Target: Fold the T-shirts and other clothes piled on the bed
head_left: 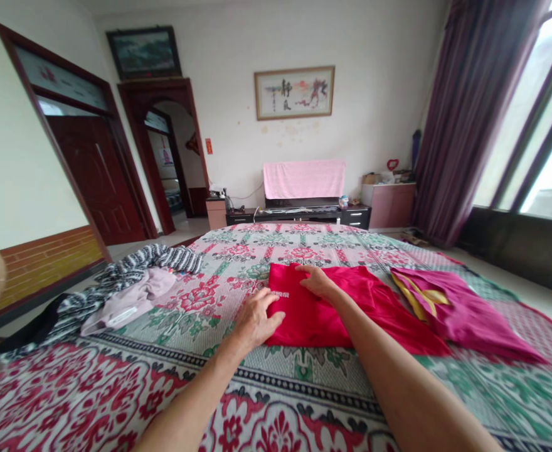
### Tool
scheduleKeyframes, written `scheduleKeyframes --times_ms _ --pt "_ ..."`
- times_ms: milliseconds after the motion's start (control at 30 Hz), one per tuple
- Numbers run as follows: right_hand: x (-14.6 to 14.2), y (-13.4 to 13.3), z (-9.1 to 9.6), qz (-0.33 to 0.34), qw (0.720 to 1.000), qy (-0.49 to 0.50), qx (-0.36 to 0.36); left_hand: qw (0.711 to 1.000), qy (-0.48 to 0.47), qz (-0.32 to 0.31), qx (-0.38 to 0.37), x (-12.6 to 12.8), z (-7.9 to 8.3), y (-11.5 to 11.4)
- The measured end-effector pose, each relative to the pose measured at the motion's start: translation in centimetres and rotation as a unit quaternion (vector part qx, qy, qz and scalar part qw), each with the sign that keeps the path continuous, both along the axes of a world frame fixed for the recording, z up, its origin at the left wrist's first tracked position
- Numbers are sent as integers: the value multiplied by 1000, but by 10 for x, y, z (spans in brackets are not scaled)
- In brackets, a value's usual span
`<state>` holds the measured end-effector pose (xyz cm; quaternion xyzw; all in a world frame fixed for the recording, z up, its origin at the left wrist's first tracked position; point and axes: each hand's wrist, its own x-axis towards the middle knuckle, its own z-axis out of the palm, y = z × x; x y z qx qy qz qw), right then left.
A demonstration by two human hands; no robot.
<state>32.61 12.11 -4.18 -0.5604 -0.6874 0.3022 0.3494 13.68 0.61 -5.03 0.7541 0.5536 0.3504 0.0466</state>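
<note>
A red shirt (304,317) with small white lettering lies partly folded on a patterned cloth (238,251). At the shirt's left edge rests my left hand (257,317), its thumb and fingers apart on the fabric. Farther up, my right hand (317,282) reaches across from the right and lies on the shirt near its far edge, fingers stretched out. The right part of the shirt spreads out loosely beyond my right forearm. Neither hand shows cloth gripped between its fingers.
To the right lies a magenta garment (487,320) with yellow fabric showing. A black-and-white striped garment (130,267) and a pale pink garment (137,298) are heaped at the left. Beyond the cloth stands a low black cabinet (355,217) by the wall.
</note>
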Motion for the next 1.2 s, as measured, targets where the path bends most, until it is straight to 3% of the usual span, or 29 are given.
scheduleKeyframes --times_ms 200,433,500,633,767,933,1200 --pt "8 -3 14 -13 999 -30 -20 997 57 -44 -20 13 -3 -10" --pt "18 0 18 -20 990 -129 45 992 91 -79 -34 16 -1 -14" --pt "19 -2 18 -28 987 -155 45 994 88 -59 -26 16 -3 -13" --pt "18 -9 20 -57 959 -268 73 993 91 77 -15 16 -5 -11" --pt "8 -19 24 -85 933 -328 122 975 128 169 -65 13 4 -14" --pt "-29 -32 27 15 951 -279 129 959 134 175 -178 16 20 -19" --pt "-63 -44 24 -4 946 -319 53 960 84 145 -226 20 24 -14"
